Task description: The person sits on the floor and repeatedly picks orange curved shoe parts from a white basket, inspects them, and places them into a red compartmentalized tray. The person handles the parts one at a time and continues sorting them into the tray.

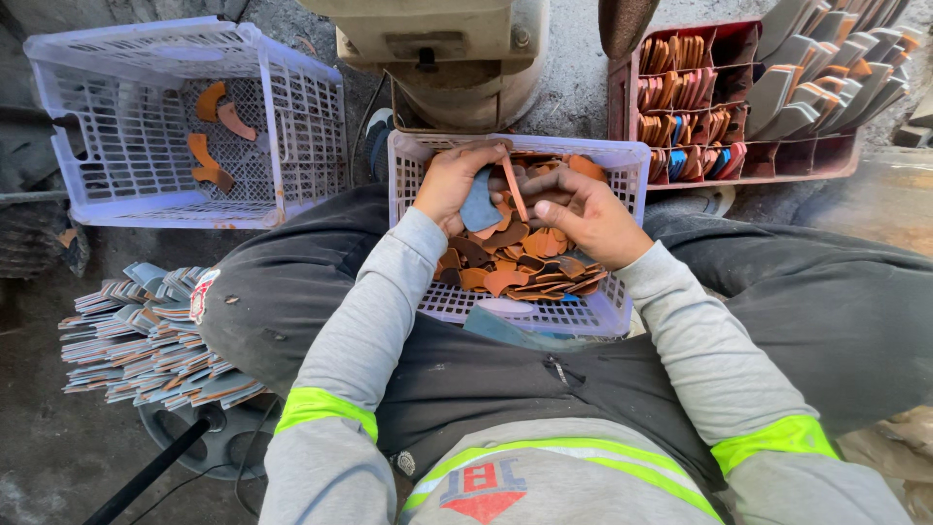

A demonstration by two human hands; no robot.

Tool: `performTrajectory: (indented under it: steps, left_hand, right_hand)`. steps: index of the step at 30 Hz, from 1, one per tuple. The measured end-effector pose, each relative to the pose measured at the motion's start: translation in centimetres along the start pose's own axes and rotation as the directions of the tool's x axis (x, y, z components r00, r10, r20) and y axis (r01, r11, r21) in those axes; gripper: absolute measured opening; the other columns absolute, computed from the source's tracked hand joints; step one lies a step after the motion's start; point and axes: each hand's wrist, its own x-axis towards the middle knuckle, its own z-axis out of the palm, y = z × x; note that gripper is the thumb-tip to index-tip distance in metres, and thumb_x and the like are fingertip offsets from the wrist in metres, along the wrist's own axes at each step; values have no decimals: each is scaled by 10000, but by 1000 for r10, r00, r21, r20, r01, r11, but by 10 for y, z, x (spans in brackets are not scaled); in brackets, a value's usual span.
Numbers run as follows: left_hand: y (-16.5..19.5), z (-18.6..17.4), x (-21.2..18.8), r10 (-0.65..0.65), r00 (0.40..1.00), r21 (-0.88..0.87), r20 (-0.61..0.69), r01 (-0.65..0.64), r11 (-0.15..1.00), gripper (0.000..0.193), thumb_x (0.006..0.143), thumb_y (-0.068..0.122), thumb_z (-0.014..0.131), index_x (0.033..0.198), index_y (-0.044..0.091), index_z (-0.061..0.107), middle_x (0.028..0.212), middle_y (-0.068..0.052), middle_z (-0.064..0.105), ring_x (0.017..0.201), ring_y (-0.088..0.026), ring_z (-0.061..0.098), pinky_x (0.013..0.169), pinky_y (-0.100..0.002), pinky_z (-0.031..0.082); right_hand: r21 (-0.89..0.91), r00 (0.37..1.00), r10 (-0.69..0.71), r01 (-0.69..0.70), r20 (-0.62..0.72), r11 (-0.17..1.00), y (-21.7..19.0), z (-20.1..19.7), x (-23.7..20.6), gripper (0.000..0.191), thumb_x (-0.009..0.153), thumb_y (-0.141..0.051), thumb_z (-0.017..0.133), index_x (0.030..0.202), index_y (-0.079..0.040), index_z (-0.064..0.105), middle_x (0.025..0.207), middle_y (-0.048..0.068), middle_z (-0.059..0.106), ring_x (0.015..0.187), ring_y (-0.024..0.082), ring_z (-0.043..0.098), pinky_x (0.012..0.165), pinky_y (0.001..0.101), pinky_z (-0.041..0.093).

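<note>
Left hand (449, 181) grip hides grey piece (480, 206) edge.

The fingertips of both hands, the left hand (449, 183) and the right hand (588, 216), are buried among the brown leather pieces (515, 258), and the grey machine (442, 53) and red tray (739, 102) run off the top edge.
</note>
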Motion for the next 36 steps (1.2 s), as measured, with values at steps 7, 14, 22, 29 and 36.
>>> performTrajectory:
  steps: [7, 14, 22, 29, 36]
  left_hand:
    - [3, 4, -4, 8, 1000, 13, -14, -8, 1000, 293, 942, 172, 699, 1180, 1, 710, 998, -69, 735, 737, -163, 703, 545, -274, 543]
    - [15, 19, -16, 64, 998, 26, 23, -65, 998, 360, 943, 179, 727, 1257, 4, 703, 980, -89, 749, 763, -146, 716, 540, -246, 539]
    - [12, 59, -48, 571, 818, 670, 70, -463, 580, 317, 938, 167, 735, 1237, 63, 726, 1008, -118, 781, 816, -183, 747, 661, -305, 624]
    - [-15, 82, -60, 701, 691, 761, 179, -548, 346, 461, 939, 213, 750, 1332, 70, 555, 1089, -159, 784, 980, -255, 783, 832, -340, 620]
    - [16, 41, -41, 597, 793, 716, 122, -487, 500, 338, 1062, 306, 740, 1227, 12, 724, 1054, -116, 829, 970, -248, 805, 831, -324, 612]
  right_hand:
    - [-35, 999, 2, -4, -34, 999, 2, 6, 1, 416, 932, -99, 744, 1291, 22, 571, 1305, 134, 691, 1199, 201, 679, 1089, 357, 531]
    - [-77, 999, -44, 42, -30, 996, 5, 5, -1, 395, 926, -77, 752, 1259, 5, 557, 1296, 110, 661, 1236, 200, 662, 1104, 359, 538]
    - [-571, 951, -281, 159, -131, 806, -7, -1, -3, 416, 886, -58, 763, 1261, 25, 603, 1204, 117, 649, 1115, 237, 651, 982, 361, 525]
    - [-807, 794, -537, 103, -286, 582, 19, 12, -2, 298, 918, -35, 734, 1184, 18, 609, 1097, 128, 699, 1025, 246, 703, 905, 341, 563]
    - [100, 910, -73, 124, -408, 987, 9, -40, 0, 247, 957, 5, 661, 1186, -16, 572, 1103, 65, 706, 985, 131, 698, 868, 268, 588]
